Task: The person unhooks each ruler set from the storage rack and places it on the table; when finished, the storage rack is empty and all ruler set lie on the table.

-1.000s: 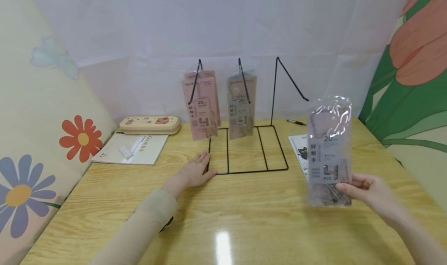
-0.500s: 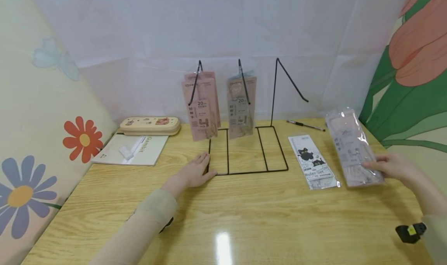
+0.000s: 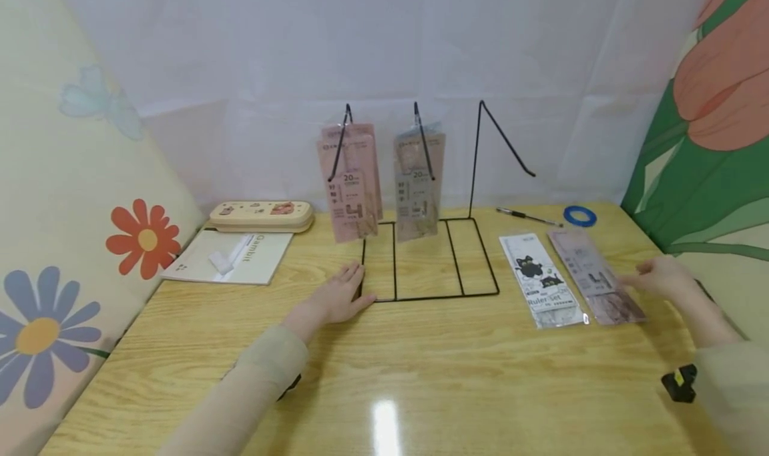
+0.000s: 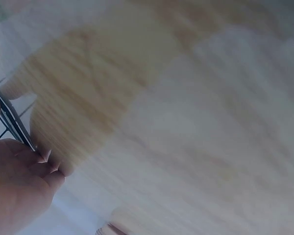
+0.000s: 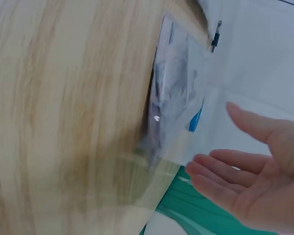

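My left hand (image 3: 336, 296) rests at the front left corner of a black wire display rack (image 3: 428, 298), its fingers against the left bar and the thumb at the front bar. Pink ruler set packs (image 3: 351, 202) hang on the rack's left hook, and more packs (image 3: 418, 195) on the middle hook; the right hook (image 3: 507, 140) carries none. My right hand (image 3: 663, 282) hovers beside a flat pinkish ruler set pack (image 3: 591, 276), fingers loose. In the right wrist view that hand (image 5: 255, 171) is apart from the pack (image 5: 174, 83). A white cat-print ruler set (image 3: 541, 279) lies to its left.
Behind the packs are a pen (image 3: 529, 216) and a blue ring (image 3: 579, 216). A cream pencil case (image 3: 261, 216) stands at the back left, with a notebook (image 3: 240, 269) in front and a small white eraser-like piece (image 3: 221, 262) on it.
My right hand moved right and laid the pinkish ruler set pack on the table beside the cat-print set, then let go. The blue ring came into view. My left hand stayed at the rack.
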A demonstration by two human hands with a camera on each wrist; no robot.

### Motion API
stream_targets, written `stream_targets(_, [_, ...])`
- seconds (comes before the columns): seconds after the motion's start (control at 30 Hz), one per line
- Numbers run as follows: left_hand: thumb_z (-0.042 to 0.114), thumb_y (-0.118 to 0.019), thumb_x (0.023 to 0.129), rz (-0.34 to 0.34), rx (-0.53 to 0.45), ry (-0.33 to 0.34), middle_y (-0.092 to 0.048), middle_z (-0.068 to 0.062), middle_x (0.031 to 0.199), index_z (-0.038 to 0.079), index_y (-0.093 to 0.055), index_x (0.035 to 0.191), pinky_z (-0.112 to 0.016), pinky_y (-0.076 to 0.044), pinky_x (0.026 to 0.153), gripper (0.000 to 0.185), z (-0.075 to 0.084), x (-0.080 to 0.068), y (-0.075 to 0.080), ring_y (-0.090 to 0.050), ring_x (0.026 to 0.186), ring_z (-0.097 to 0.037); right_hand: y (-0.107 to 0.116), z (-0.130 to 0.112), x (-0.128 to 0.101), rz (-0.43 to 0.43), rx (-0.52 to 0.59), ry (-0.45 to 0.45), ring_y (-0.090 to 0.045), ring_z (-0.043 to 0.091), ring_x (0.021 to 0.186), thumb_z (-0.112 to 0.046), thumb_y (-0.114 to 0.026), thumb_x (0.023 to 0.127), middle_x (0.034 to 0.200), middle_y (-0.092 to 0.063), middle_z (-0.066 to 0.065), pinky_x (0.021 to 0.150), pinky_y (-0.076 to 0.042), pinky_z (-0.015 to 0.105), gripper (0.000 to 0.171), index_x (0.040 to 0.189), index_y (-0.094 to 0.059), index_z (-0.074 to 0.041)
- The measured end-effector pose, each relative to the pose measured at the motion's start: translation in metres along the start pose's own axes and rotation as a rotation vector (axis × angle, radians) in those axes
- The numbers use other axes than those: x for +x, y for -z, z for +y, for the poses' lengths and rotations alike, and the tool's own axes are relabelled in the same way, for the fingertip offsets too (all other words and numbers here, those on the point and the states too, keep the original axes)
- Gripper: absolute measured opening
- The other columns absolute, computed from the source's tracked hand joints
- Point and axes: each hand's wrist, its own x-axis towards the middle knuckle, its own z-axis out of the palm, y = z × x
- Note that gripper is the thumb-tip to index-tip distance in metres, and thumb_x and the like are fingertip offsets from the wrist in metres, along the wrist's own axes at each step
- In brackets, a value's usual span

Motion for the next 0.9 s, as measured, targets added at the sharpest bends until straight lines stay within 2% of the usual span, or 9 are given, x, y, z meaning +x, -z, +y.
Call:
stream_targets(0.07, [0.042,-0.04,0.1,0.006,-0.002,0.0,-0.011,-0.026,0.155,-0.007,-0.016,0.147,-0.051,-0.017,0.117,0.072,0.0,-0.001,0.001,-0.012,0.143,-0.043,-0.001,-0.01,0.0,0.021,0.009,0.028,-0.044,0.059,0.11,-0.035,-0.055,0.093,0.126,-0.039,0.046,0.082,-0.049,0.058,0.072,0.127,-0.036,0.026])
stream_targets(0.23, [0.042,-0.04,0.1,0.005,0.006,-0.001,-0.011,-0.026,0.155,-0.007,-0.016,0.147,-0.051,-0.017,0.118,0.073,-0.002,-0.002,0.001,-0.012,0.143,-0.043,-0.01,-0.043,0.007,0.027,0.169,0.133,-0.03,0.058,0.125,-0.034,-0.052,0.096,0.139,-0.027,0.043,0.101,-0.034,0.063,0.075,0.139,-0.022,0.019])
stream_targets(0.43, [0.043,-0.039,0.1,-0.008,0.012,0.01,-0.009,-0.025,0.155,-0.007,-0.014,0.148,-0.051,-0.017,0.118,0.074,-0.003,-0.003,0.001,-0.011,0.143,-0.042,-0.031,-0.081,0.026,0.028,0.328,0.227,-0.028,0.052,0.132,-0.039,-0.055,0.094,0.146,-0.027,0.034,0.108,-0.029,0.06,0.076,0.145,-0.023,0.008])
stream_targets(0.53, [0.043,-0.039,0.1,-0.009,0.013,0.007,-0.009,-0.025,0.155,-0.007,-0.014,0.148,-0.051,-0.017,0.118,0.073,-0.002,-0.003,0.001,-0.011,0.143,-0.042,-0.04,-0.098,0.034,0.033,0.31,0.258,-0.032,0.046,0.134,-0.045,-0.056,0.092,0.148,-0.031,0.027,0.109,-0.032,0.055,0.077,0.146,-0.027,0.002])
stream_targets(0.6, [0.044,-0.039,0.1,-0.008,0.018,0.007,-0.009,-0.025,0.156,-0.006,-0.014,0.148,-0.051,-0.017,0.118,0.073,-0.001,-0.003,0.001,-0.011,0.144,-0.042,-0.047,-0.11,0.039,0.007,0.344,0.276,-0.031,0.044,0.136,-0.046,-0.057,0.091,0.15,-0.03,0.024,0.11,-0.031,0.054,0.078,0.147,-0.027,0.0])
stream_targets(0.67, [0.043,-0.039,0.1,-0.006,0.02,0.005,-0.01,-0.025,0.155,-0.006,-0.015,0.148,-0.051,-0.017,0.118,0.073,0.0,-0.003,0.001,-0.011,0.143,-0.042,-0.053,-0.123,0.045,-0.014,0.367,0.293,-0.029,0.042,0.137,-0.043,-0.056,0.093,0.151,-0.03,0.022,0.111,-0.03,0.054,0.075,0.148,-0.026,-0.001])
stream_targets(0.77, [0.044,-0.039,0.1,-0.002,0.022,0.006,-0.011,-0.025,0.155,-0.006,-0.016,0.148,-0.05,-0.017,0.118,0.073,0.001,-0.003,0.0,-0.012,0.143,-0.042,-0.063,-0.144,0.055,-0.04,0.458,0.326,-0.027,0.042,0.138,-0.03,-0.058,0.094,0.15,-0.029,0.024,0.113,-0.028,0.054,0.07,0.147,-0.025,0.001])
stream_targets(0.9, [0.043,-0.04,0.1,0.008,0.021,-0.004,-0.013,-0.026,0.155,-0.007,-0.017,0.147,-0.05,-0.018,0.118,0.073,0.002,-0.002,0.0,-0.013,0.143,-0.042,-0.072,-0.172,0.065,-0.037,0.501,0.367,-0.032,0.04,0.137,-0.025,-0.059,0.094,0.149,-0.033,0.022,0.113,-0.028,0.051,0.065,0.145,-0.029,0.001])
